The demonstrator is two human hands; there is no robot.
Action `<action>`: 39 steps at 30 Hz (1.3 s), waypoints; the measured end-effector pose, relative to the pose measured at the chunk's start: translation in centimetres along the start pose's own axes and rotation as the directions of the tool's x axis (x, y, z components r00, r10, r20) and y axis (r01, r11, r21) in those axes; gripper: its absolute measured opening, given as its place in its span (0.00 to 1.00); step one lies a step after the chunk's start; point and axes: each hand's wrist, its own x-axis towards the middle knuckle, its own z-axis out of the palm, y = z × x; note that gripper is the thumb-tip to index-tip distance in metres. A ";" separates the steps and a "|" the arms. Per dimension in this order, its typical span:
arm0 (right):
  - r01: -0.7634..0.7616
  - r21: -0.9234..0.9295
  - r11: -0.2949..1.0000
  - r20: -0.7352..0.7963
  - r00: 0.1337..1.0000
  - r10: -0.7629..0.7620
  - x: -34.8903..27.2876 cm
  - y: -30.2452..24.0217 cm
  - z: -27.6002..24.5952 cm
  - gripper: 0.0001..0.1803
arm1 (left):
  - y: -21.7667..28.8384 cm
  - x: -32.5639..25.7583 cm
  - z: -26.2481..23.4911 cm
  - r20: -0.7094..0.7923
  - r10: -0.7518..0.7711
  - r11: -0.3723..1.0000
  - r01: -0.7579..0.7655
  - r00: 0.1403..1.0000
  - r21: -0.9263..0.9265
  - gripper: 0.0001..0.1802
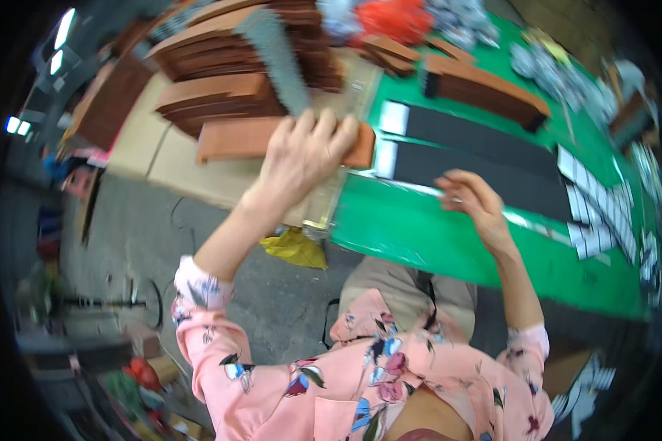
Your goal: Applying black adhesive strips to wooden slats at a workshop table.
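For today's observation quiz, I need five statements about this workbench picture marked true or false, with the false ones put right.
1. The left hand holds a brown piece. True.
2. The right hand grips a red bag. False: it is by the black strips, well away from any red bag.
3. The black strips lie on a green tabletop. True.
4. The tall brown stack stands right of the black strips. False: it is left of them.
5. The person's sleeves are pink with a flower print. True.

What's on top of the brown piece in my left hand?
Your left hand lies across the brown piece; nothing else shows on its two visible ends. The surface beneath the hand is covered.
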 end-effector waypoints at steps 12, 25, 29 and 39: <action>0.006 0.233 0.972 -0.248 0.967 0.054 -13.0 4.3 -7.4 0.51 | 25.4 8.7 0.0 0.066 0.352 0.740 -0.235 0.934 -0.631 0.19; -0.126 0.151 0.980 -0.722 0.663 0.197 -19.0 8.7 -17.7 0.20 | 18.1 5.3 4.3 0.284 0.096 0.416 0.221 0.954 -0.882 0.37; -0.455 -0.192 0.869 -0.799 0.588 0.131 -19.0 8.3 -18.7 0.18 | 16.4 1.0 6.3 0.560 0.066 0.168 0.544 0.826 -0.822 0.36; -0.012 -0.874 0.486 -0.232 0.889 -0.395 -4.0 1.7 -11.1 0.07 | 19.0 -3.1 9.2 0.405 -0.141 0.048 0.415 0.903 -0.909 0.21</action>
